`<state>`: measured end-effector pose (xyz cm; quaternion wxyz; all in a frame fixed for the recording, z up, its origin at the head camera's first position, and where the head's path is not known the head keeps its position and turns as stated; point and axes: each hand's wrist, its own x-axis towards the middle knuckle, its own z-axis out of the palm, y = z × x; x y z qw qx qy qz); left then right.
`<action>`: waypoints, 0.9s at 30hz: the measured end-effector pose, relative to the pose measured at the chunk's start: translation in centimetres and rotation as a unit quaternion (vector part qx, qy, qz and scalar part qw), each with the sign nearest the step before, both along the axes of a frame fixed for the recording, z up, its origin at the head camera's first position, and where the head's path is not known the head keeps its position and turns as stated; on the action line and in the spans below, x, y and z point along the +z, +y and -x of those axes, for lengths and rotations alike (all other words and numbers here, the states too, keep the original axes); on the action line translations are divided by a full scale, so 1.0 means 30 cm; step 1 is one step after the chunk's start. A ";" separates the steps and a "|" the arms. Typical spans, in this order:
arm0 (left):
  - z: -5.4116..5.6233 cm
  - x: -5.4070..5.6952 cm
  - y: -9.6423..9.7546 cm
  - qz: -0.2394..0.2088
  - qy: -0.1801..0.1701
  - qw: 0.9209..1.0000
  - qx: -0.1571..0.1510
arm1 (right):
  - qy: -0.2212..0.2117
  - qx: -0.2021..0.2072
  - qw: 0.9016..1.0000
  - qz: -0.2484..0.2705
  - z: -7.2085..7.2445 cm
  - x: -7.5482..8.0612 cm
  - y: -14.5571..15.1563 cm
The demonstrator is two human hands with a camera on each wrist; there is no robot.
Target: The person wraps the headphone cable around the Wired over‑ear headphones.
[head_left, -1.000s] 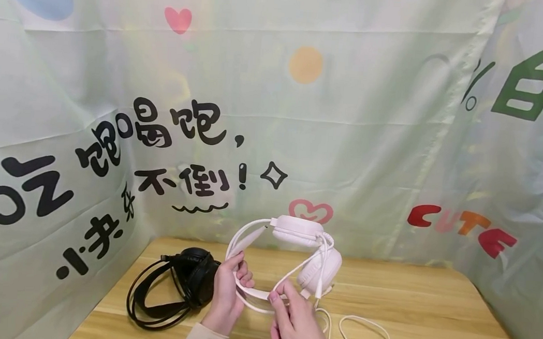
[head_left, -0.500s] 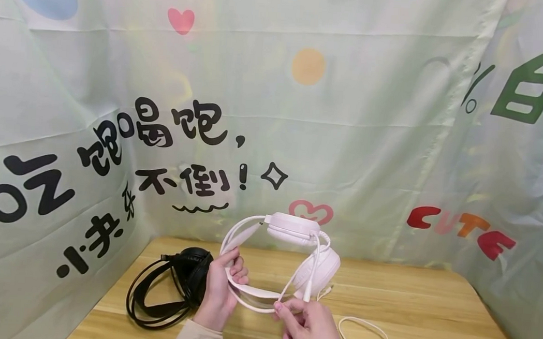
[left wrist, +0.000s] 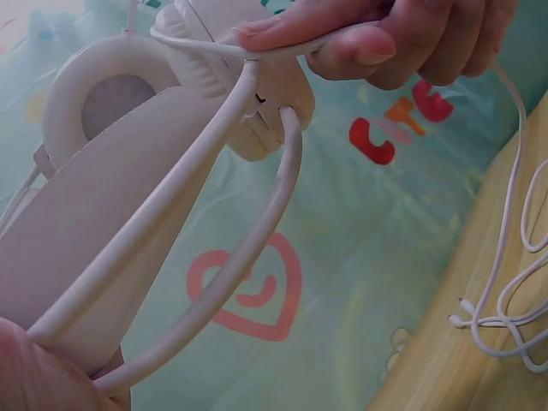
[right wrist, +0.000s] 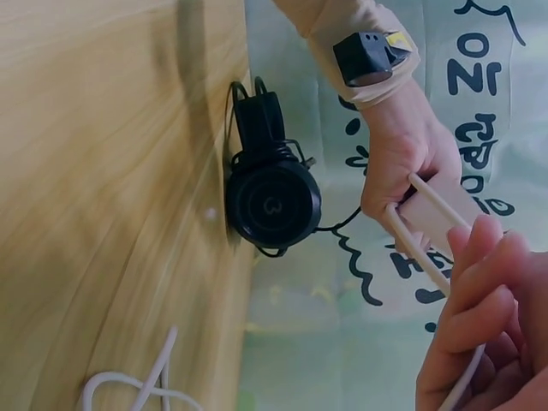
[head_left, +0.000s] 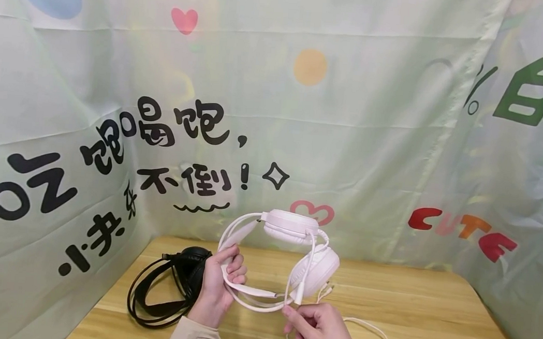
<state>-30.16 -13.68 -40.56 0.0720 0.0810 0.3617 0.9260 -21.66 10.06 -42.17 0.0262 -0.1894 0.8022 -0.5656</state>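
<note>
1. Head view: white headphones [head_left: 291, 226], held above tabletop [head_left: 408, 302]; left hand [head_left: 219, 284] gripping headband [head_left: 254, 292].
2. Right hand [head_left: 324, 331], near right, pinching their cable [left wrist: 205, 45].
3. Black headphones [head_left: 193, 268], on tabletop at left.
4. Risk: slack loops [left wrist: 505, 323] might knot if the cable is pulled hastily.

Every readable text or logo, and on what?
"吃饱喝饱,": pale green printed fabric backdrop
"小快乐不倒!": same backdrop
"CUTE": same backdrop, right
"%白": same backdrop; "%" partly folded, next character cut off
Round emblem, black padded over-ear headphones: unreadable
Tiny mark, white plastic over-ear headphones: too small
</note>
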 end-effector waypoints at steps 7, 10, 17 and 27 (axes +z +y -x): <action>0.004 -0.001 -0.005 0.005 0.011 1.000 -0.012 | -0.012 0.018 1.000 0.002 0.010 -0.005 0.014; 0.008 -0.003 -0.008 0.004 0.012 1.000 -0.014 | -0.014 0.037 0.999 0.011 0.020 -0.012 0.021; 0.017 -0.012 -0.015 0.007 0.011 1.000 -0.018 | -0.016 0.069 0.997 0.018 0.038 -0.025 0.036; 0.021 -0.009 -0.028 -0.001 0.016 0.999 -0.030 | -0.007 0.102 0.995 0.007 0.069 -0.055 0.069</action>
